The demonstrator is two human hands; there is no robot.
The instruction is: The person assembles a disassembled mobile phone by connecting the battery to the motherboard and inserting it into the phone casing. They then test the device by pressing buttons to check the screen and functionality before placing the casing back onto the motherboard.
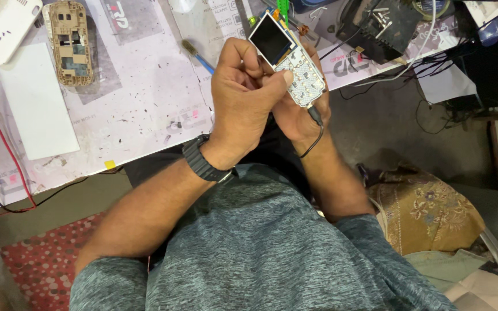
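- The bare phone board [291, 63], with its dark screen and white keypad sheet, is being held above the near edge of the workbench [145, 98], tilted, screen end away from the person.
- The right hand [302, 112] is cupping the board from beneath, fingers wrapping its far side; a black cable [316, 124] is plugging into the board's near end.
- The left hand [242, 98] is closing on the board's left side, thumb pressing the keypad sheet; whether it is pinching a tool I cannot tell.
- This looks like a check of the powered board; the next move is calling for a steady grip and light thumb pressure.
- Left of the board, a small brush [196, 55] is lying on the bench; farther left a stripped phone frame [71, 41] and a white card [37, 101].
- Beyond the board, tools and wires are crowding the bench; open room is lying toward the person's lap.
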